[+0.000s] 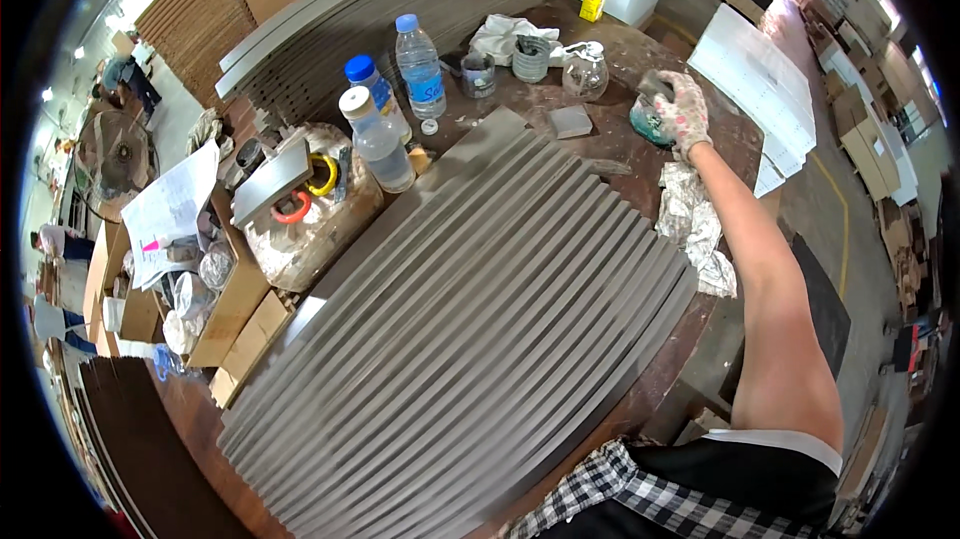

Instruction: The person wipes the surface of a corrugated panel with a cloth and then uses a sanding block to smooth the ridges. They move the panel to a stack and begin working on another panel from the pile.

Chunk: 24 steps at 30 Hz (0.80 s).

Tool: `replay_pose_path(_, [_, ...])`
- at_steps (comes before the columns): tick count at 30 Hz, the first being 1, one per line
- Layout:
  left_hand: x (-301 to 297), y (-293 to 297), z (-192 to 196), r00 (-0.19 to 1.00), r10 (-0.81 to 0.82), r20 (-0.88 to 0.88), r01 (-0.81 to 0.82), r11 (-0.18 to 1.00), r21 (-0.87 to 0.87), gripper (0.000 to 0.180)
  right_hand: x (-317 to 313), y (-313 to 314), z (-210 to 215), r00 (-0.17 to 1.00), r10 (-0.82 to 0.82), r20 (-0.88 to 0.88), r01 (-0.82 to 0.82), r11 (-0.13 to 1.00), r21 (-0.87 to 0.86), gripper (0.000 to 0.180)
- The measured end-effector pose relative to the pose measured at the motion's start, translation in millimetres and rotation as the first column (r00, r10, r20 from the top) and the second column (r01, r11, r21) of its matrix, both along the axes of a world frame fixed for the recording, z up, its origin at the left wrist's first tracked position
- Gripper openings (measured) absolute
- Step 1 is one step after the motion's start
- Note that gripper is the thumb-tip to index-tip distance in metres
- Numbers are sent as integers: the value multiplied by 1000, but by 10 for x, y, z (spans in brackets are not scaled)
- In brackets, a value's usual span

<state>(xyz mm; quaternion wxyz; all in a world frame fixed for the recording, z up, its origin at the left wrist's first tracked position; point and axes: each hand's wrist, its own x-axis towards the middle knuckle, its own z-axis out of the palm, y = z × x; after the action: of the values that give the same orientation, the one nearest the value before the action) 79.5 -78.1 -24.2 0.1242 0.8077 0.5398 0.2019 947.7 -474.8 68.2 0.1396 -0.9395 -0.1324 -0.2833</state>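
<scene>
My right hand (684,111), in a white glove with a pinkish pattern, reaches to the far right of the brown table. Its fingers are closed around a small dark grey piece (656,86), whose kind I cannot make out. Right beneath it stands a greenish, cut-down plastic container (648,124); whether the piece touches its rim is unclear. A crumpled, stained white cloth (688,214) lies under my right wrist. Grey strip-like panels (460,329) are laid out in stepped rows in front of me. My left hand is out of view.
Water bottles (420,69), a glass jar (585,71), cut-down cups (531,59) and a small yellow box (593,1) stand along the back. Scissors with orange-red and yellow handles (292,207) lie at left, beside a cardboard box (235,299). White panels (750,79) are stacked at right.
</scene>
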Motion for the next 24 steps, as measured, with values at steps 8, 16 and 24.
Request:
replay_pose_path(8, [-739,153,-633,990,105,-94,-105,994,0,48,-271,546,-273,945,311,103,-305,949,-76,35])
replay_pose_path(16, [-231,103,-341,961,234,-147,-238,971,-10,57,-2029,3161,-472,297,946,-126,-941,313,129,30])
replay_pose_path(24, [695,-1214,85,991,98,96,-104,993,58,44,-2305,3956,-651,301,923,-238,-953,303,-32,24])
